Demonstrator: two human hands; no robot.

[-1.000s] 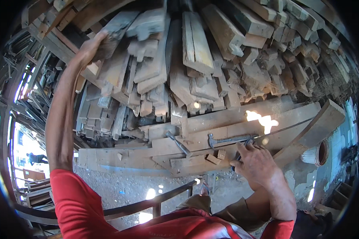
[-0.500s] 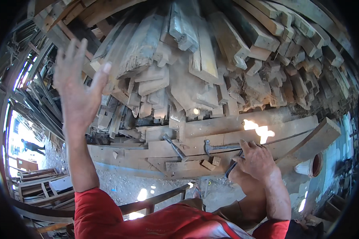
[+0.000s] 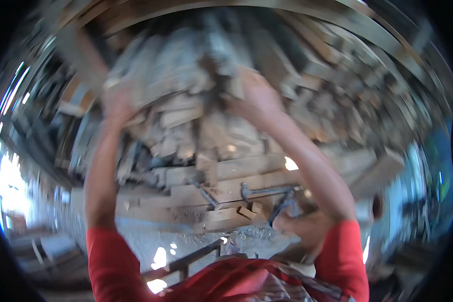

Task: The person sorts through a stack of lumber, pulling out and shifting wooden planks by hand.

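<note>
Both my arms reach forward to the stacked timber, and the picture is smeared by motion. My left hand (image 3: 120,104) is at the left edge of a wide, weathered timber (image 3: 168,65) near the top of the stack. Against the end of a plank at the middle of the stack lies my right hand (image 3: 256,98). The fingers of both are too blurred or hidden to show a grip. Below, a claw hammer (image 3: 261,192) and a second metal tool (image 3: 205,195) lie on the boards beside small wood offcuts (image 3: 246,213).
My sandalled foot (image 3: 283,215) rests on the low boards near the hammer. Stacked beam ends (image 3: 332,110) jut out on the right. A thick slanting beam (image 3: 380,173) and a pale bucket (image 3: 377,206) stand at the lower right.
My right hand has left my bent leg and moved up and forward to the timber stack. My left hand, raised and spread before, has come down to the timber's edge. The view has shifted.
</note>
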